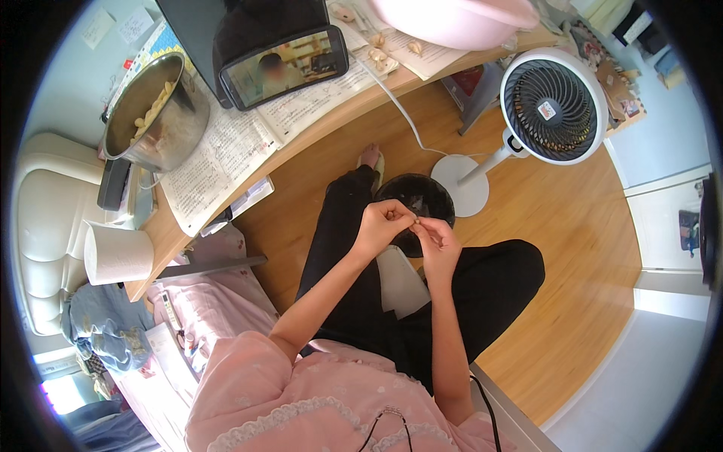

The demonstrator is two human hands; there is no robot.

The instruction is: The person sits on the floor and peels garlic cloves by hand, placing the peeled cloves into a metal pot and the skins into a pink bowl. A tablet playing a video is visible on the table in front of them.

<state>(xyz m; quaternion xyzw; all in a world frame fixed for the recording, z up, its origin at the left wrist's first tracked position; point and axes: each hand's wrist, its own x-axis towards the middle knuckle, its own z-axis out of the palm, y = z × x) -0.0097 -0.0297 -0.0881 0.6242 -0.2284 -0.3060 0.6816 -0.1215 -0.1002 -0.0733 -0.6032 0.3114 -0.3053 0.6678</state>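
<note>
My left hand (pixel 382 227) and my right hand (pixel 441 244) meet at their fingertips above a dark waste bin (pixel 395 189) on the floor. Between the pinched thumbs and fingers is a small piece, seemingly a garlic clove (pixel 417 221), mostly hidden by the fingertips. A steel pot (pixel 183 124) holding peeled garlic cloves (pixel 151 116) stands on the desk at upper left. Unpeeled garlic cloves (pixel 415 47) lie on paper near the desk's far side, beside a pink plastic basin (pixel 460 22).
A phone (pixel 285 68) showing a video leans on a dark stand. Printed sheets (pixel 220 152) cover the desk (pixel 271 164). A toilet paper roll (pixel 120 254) stands at its left end. A white pedestal fan (pixel 553 107) with a trailing cable (pixel 404 110) stands right of the bin.
</note>
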